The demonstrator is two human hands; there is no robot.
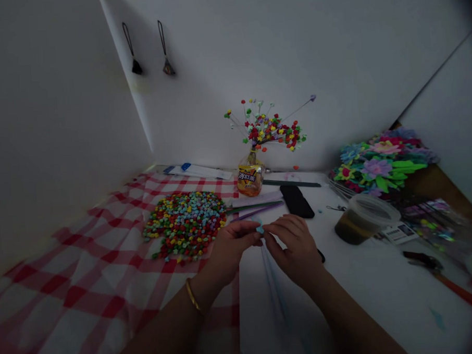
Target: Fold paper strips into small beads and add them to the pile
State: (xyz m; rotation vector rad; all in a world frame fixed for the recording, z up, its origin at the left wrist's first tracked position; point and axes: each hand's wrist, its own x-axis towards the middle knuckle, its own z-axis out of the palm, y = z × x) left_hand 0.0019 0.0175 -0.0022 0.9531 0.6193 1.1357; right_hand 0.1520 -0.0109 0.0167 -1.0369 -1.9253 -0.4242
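A small light blue paper star [260,228] is pinched between the thumb and forefinger of my left hand [227,253], which wears a gold bangle [193,296]. My right hand [296,247] comes in from the other side, its thumb and fingertips closed at the same star. Below my hands, pale blue paper strips [272,282] lie on the white table top [258,322]. Just left of my left hand spreads a heap of tiny coloured paper stars [187,223] on a red-and-white checked cloth [80,296].
Behind my hands are a black phone [297,201], green and purple strips [257,210] and a bottle [249,179] of star-tipped stems. On the right stand a plastic tub [365,218], fuzzy craft flowers [380,163] and orange-handled pliers [447,280].
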